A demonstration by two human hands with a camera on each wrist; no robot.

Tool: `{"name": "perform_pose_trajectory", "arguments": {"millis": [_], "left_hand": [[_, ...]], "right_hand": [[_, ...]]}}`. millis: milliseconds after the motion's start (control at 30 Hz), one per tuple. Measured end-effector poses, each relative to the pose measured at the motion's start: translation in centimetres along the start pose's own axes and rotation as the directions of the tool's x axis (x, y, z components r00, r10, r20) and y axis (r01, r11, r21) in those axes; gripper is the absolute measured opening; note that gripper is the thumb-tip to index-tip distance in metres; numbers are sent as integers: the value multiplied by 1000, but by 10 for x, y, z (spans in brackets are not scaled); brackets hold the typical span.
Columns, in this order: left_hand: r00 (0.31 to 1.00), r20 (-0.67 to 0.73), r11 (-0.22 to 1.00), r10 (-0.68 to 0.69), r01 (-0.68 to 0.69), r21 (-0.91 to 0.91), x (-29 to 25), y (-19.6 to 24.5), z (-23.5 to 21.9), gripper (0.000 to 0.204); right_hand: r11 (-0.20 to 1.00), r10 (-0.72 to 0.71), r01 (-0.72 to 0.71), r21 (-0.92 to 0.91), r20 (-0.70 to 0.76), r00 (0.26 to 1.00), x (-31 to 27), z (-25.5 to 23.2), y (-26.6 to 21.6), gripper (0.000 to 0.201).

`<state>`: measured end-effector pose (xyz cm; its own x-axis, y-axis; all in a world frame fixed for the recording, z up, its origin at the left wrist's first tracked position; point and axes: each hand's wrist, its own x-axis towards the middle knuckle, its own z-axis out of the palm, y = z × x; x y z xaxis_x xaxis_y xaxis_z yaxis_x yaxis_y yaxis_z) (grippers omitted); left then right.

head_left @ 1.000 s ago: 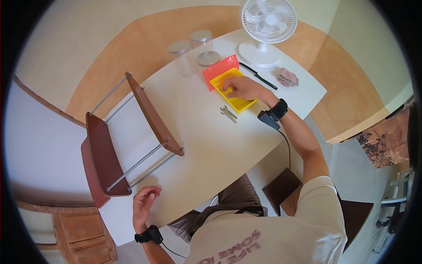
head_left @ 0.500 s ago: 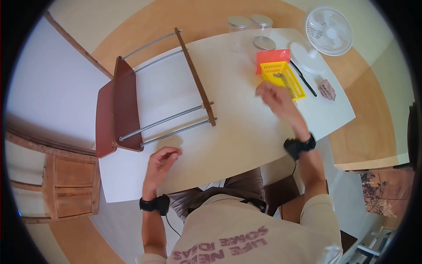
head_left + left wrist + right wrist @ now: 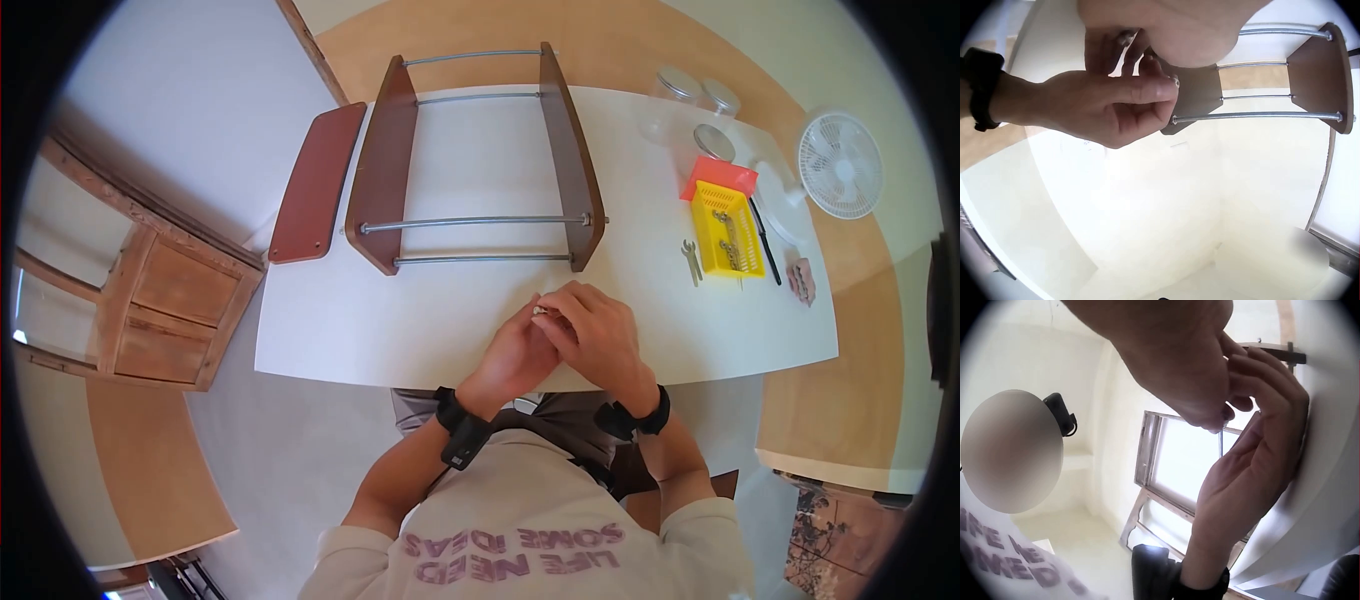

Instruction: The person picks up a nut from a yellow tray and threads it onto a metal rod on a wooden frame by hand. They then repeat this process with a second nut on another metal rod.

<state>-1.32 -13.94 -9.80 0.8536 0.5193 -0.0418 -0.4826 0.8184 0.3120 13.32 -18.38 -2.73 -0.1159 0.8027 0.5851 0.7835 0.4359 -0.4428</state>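
Note:
Both hands meet over the table's near edge. In the head view the left hand [image 3: 512, 358] has its fingers bent round a small metal piece [image 3: 540, 310], with the right hand [image 3: 600, 335] touching it from the right. The left wrist view shows the right hand [image 3: 1110, 106] pinching a small pale metal piece [image 3: 1176, 82] between thumb and finger; another shiny bit [image 3: 1125, 37] lies among the left hand's [image 3: 1191, 28] bent fingers. In the right wrist view fingers of the left hand [image 3: 1254, 450] curve towards the right hand [image 3: 1172, 362]. The pieces' shapes are mostly hidden.
A brown frame [image 3: 572, 160] with metal rods stands beyond the hands, with a brown board [image 3: 318, 185] to its left. Rightward are wrenches [image 3: 691, 262], a yellow basket [image 3: 712, 240] of hardware, a red packet [image 3: 722, 178], a black tool [image 3: 765, 240], jars [image 3: 678, 85] and a fan [image 3: 840, 165].
The right hand has left the yellow basket and come back to the table's near edge. The left hand has moved in to meet it. The head view has turned, shifting the scene.

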Motion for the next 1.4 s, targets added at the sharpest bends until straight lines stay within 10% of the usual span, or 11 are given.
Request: {"name": "perform_pose_trajectory", "arguments": {"millis": [133, 200, 600, 933, 1167, 1267, 1400], "left_hand": [[978, -207, 984, 11, 27, 177, -2, 7, 22, 35], [986, -168, 979, 2, 33, 202, -2, 11, 5, 32], [983, -180, 964, 45, 4, 267, -14, 48, 16, 29], [968, -213, 818, 132, 15, 575, -12, 52, 41, 17], [887, 47, 253, 460, -182, 950, 3, 70, 94, 16], [734, 272, -450, 622, 51, 892, 15, 70, 111, 28], [775, 264, -570, 574, 147, 809, 25, 76, 100, 27]], "right_hand": [[960, 187, -177, 216, -28, 982, -6, -8, -4, 16], [756, 416, -358, 548, 20, 909, -6, -13, -2, 14], [507, 654, -525, 683, 92, 751, -26, -43, 48, 16], [582, 705, -629, 516, 65, 706, -30, -44, 66, 16], [476, 624, -429, 768, 49, 780, 9, -44, 71, 21], [481, 588, -409, 775, 61, 807, 24, -40, 71, 22], [496, 535, -403, 769, 95, 839, 33, -35, 73, 21]]}}
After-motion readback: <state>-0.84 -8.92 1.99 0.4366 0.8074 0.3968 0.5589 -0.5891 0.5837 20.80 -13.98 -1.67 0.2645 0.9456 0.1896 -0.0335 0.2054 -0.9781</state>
